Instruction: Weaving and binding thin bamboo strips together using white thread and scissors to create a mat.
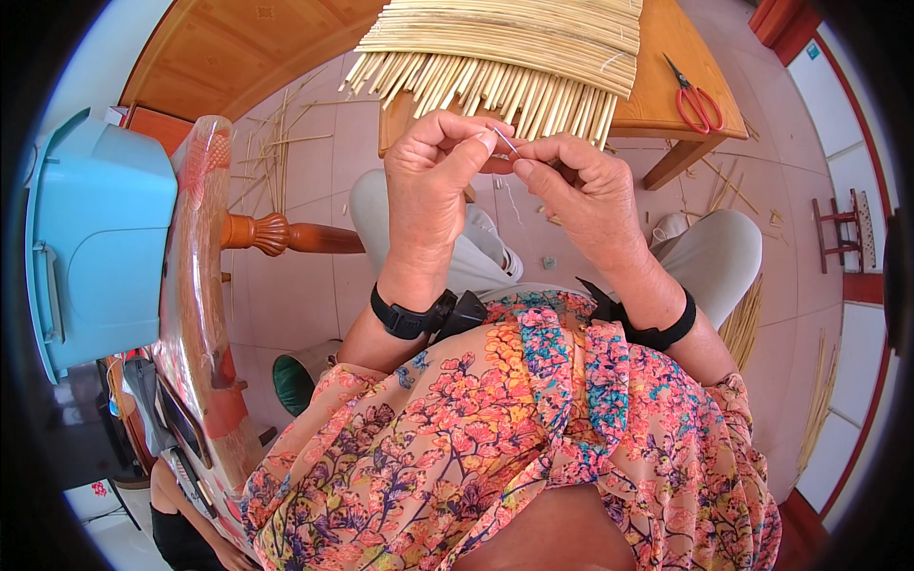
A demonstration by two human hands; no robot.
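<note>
In front of me both hands are raised and nearly touching. A thin needle (507,143) slants between their fingertips. Its lower end is pinched by thumb and forefinger of my right hand (588,190). At its upper end, the fingertips of my left hand (428,176) are pressed together, seemingly on a fine white thread. The strand of thread (515,203) hangs below the hands; where it meets the fingers is too small to see. Just beyond lies a mat of pale stalks (505,38) on a wooden table (664,122), its near stalk ends uneven.
Red-handled scissors (700,107) lie on the table's right side. Loose stalks (276,143) are scattered on the tiled floor. At left, a blue plastic bin (100,238) stands on a plastic-covered table (195,285), with a green-lined bucket (295,381) below. Another person's arm (186,504) shows at lower left.
</note>
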